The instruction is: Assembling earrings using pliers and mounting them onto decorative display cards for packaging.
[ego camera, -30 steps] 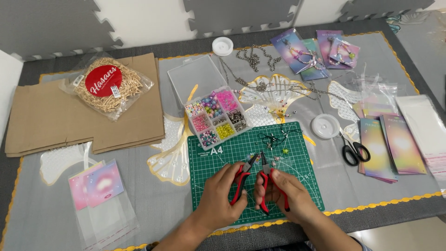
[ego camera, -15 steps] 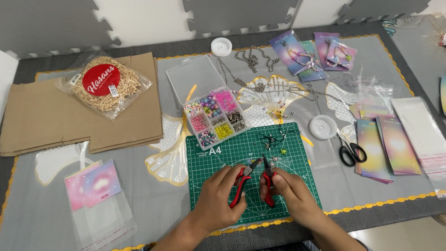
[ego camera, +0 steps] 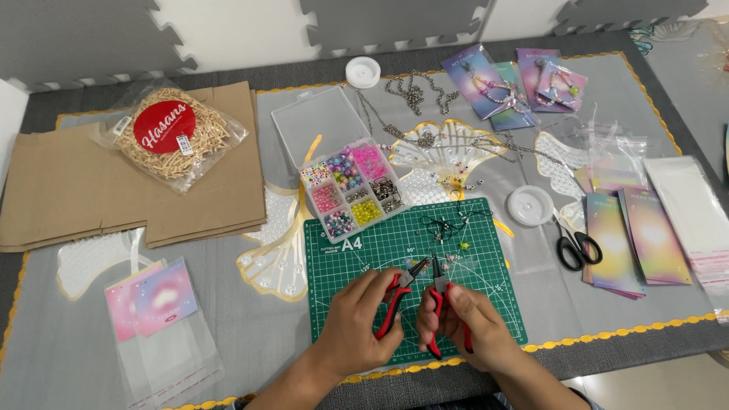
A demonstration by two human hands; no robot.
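- Tabletop (ego camera: 250,342): grey cover with a yellow edge, craft stuff spread over it.
- Brown paper bags (ego camera: 83,193) lie flat far left; on them a clear bag of pale chain (ego camera: 171,137) with a round red label.
- Green cutting mat (ego camera: 463,304) near the front edge, under both hands.
- Bead box (ego camera: 353,193): clear, lid swung open behind it, touching the mat's top left corner. Compartments hold pink, yellow, mixed-colour beads and metal bits.
- Clear sleeves with pink cards (ego camera: 156,315) front left; more sleeves and pastel cards (ego camera: 638,239) at right.
- Left hand (ego camera: 361,323) clenched round the left pliers (ego camera: 395,300), red handles, tip pointing up-right.
- Right hand (ego camera: 467,326) grips the right pliers (ego camera: 439,304), red handles, tip up.
- Both tips nearly meet over the mat's middle; whatever sits between them is too small to tell.
- Black scissors (ego camera: 573,247) right of the mat, below a white spool (ego camera: 529,205).
- Loose beads and thin cord (ego camera: 452,224) on the mat's top edge.
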